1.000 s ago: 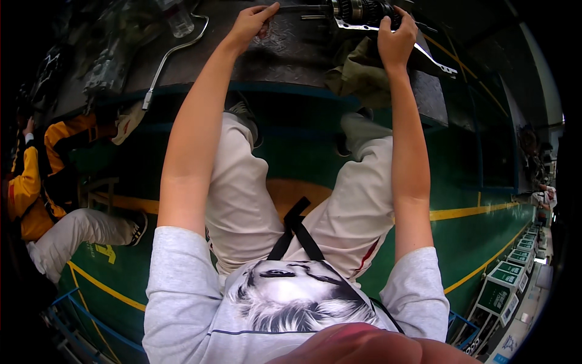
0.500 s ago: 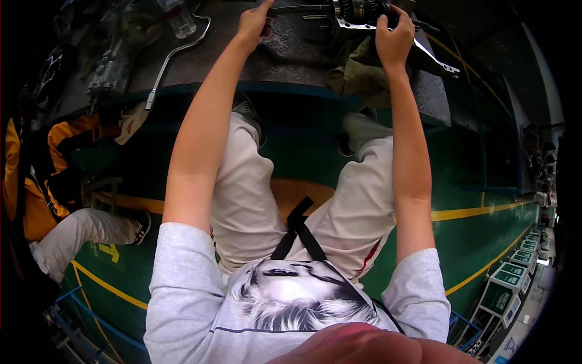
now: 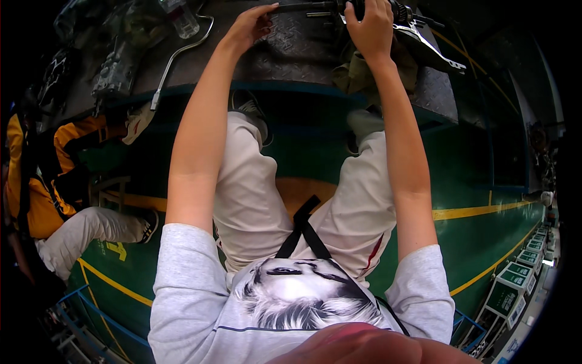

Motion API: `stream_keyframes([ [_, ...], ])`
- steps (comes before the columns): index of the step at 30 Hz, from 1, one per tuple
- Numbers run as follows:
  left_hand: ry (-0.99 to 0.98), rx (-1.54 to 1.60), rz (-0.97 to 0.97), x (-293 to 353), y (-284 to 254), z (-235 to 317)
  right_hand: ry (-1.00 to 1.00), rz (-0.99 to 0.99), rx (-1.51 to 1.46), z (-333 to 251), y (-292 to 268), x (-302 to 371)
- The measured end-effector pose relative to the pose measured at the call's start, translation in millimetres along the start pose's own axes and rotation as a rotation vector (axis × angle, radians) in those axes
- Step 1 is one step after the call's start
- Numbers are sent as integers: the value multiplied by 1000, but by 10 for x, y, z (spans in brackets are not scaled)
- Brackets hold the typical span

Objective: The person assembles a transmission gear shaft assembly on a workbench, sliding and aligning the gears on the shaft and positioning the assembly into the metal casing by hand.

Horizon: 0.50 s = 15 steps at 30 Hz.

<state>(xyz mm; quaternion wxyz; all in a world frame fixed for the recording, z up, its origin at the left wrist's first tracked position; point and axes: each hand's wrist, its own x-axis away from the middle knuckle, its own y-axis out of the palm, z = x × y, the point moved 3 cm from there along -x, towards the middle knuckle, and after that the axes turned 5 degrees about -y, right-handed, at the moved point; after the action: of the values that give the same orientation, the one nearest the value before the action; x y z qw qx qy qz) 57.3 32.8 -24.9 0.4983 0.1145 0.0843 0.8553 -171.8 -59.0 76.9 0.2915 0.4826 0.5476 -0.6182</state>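
At the top edge of the head view, a dark gear shaft (image 3: 306, 6) lies across a metal housing with a bright machined edge (image 3: 424, 39). My left hand (image 3: 250, 27) is at the shaft's thin left end. Its index finger reaches out to touch the tip, while the other fingers curl loosely, apart from it. Over the geared part is my right hand (image 3: 373, 30), thumb to the left and fingers closed around the gears. Part of the gears (image 3: 401, 11) shows to the right of that hand; the rest is covered or cut off by the picture's edge.
A crumpled olive cloth (image 3: 351, 73) lies under the housing on the dark metal bench (image 3: 291, 51). To the left are a bent metal wrench bar (image 3: 173, 57), a clear bottle (image 3: 183, 21) and metal castings (image 3: 112, 79). Another person's leg (image 3: 97, 230) is at the left.
My right hand has shifted left along the gears, uncovering some at its right. My left hand has loosened from its pinch on the shaft's end and dropped slightly nearer to me.
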Motion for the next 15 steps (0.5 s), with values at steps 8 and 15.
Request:
stream_keyframes([
  [8,4,37,45,-22,-45,-15,-185,-191,90,-289,153,-12],
  [15,31,92,124,-27,-38,-12,-196,-244,135,-350,358,59],
])
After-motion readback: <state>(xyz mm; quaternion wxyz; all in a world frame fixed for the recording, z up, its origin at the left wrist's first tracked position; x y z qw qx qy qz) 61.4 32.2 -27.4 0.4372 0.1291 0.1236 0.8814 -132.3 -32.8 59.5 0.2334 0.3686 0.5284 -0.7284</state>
